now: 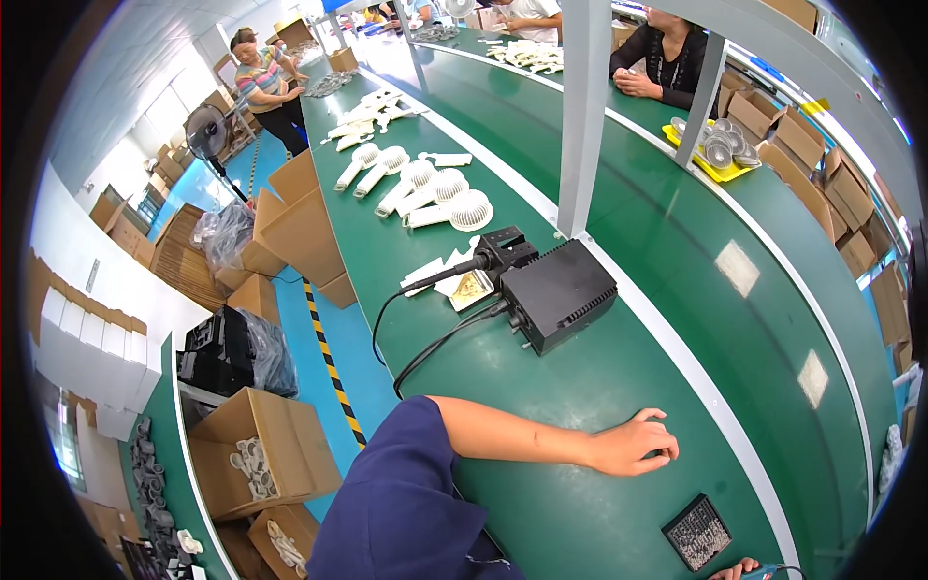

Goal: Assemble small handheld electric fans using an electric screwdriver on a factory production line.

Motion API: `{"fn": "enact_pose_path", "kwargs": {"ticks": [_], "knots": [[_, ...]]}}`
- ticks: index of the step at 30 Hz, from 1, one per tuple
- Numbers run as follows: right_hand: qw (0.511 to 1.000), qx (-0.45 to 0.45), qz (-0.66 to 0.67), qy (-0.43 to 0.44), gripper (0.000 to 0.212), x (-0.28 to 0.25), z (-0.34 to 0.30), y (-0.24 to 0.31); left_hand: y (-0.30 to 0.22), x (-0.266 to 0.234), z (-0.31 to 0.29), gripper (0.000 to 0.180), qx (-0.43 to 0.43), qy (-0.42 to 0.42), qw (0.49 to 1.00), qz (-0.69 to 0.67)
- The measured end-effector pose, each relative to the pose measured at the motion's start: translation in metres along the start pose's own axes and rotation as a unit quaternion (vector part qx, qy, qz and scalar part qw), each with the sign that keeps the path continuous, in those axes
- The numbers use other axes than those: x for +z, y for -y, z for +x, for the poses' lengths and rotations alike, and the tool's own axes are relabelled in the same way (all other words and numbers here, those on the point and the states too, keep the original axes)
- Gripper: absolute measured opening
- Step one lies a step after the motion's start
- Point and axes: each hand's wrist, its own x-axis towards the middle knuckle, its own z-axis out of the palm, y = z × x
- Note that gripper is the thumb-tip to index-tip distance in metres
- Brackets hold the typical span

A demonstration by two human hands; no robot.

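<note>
My left arm, in a navy sleeve, reaches across the green workbench [541, 382]. At its end my left hand [630, 449] rests on the surface, holding nothing, with its fingers loosely bent and apart. Low at the right edge of the view, my right hand [737, 568] is closed around a teal corded tool [769, 571], mostly cut off by the picture's rim. Between the hands, nearer the right one, lies a square black tray [697, 533] of small metal pieces. Beyond my left arm stands a black soldering station [558, 295], beside a soldering iron [449, 275] in its stand [507, 248].
White handheld fan parts [469, 210] line the bench farther off. A grey post [584, 116] rises from its white strip. Open cardboard boxes [290, 449] stand at left. Across the conveyor sit a yellow tray [721, 174] of round parts and a person in black [667, 58].
</note>
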Motion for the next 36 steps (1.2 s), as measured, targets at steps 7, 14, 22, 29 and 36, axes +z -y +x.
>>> {"fn": "enact_pose_path", "kwargs": {"ticks": [7,14,22,29,36], "knots": [[0.984,0.071,0.165,-0.019,0.041,0.029,-0.005,0.004,0.001,0.001,0.002,0.011,0.006,-0.004,1.000,0.002],[0.988,0.061,0.142,-0.030,0.040,0.033,-0.007,0.002,0.000,-0.002,0.002,0.011,0.004,-0.002,1.000,0.003],[0.988,0.061,0.136,-0.032,0.041,0.035,-0.011,0.003,0.000,-0.001,-0.001,0.012,0.000,0.001,1.000,0.000],[0.995,0.039,0.060,-0.077,0.043,0.021,-0.003,0.002,-0.036,-0.020,-0.004,0.033,0.054,-0.215,0.963,-0.151],[0.995,0.038,0.071,-0.061,0.046,0.023,0.002,0.000,-0.219,-0.166,-0.046,0.059,0.453,-0.497,0.740,0.003]]}}
